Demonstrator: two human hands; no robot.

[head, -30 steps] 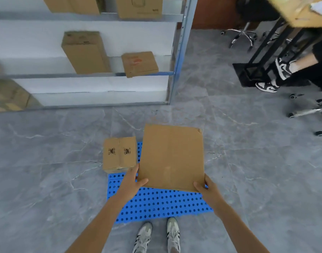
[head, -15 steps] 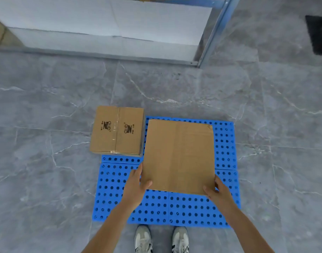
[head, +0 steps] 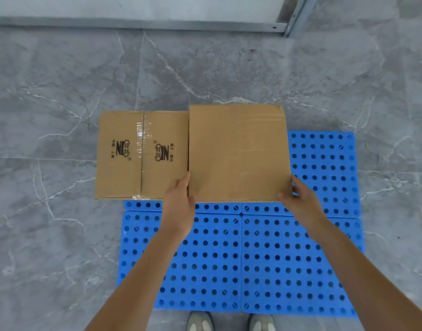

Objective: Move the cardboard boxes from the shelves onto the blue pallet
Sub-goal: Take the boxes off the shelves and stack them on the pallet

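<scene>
A plain cardboard box (head: pixel 238 151) sits over the far part of the blue perforated pallet (head: pixel 276 259). My left hand (head: pixel 178 201) grips its near left corner and my right hand (head: pixel 298 199) grips its near right corner. Pressed against its left side is a taped cardboard box with black logos (head: pixel 140 154), resting on the pallet's far left corner and overhanging the floor. I cannot tell whether the plain box rests fully on the pallet.
Grey marble floor (head: pixel 49 223) surrounds the pallet. The bottom rail and right post of the metal shelf (head: pixel 157 23) run along the top of the view. My two shoes (head: pixel 231 322) stand at the pallet's near edge.
The plain box has come down and forward between my hands, from above the pallet to beside the logo box. The view has tilted down, so the shelves and their boxes have left the frame.
</scene>
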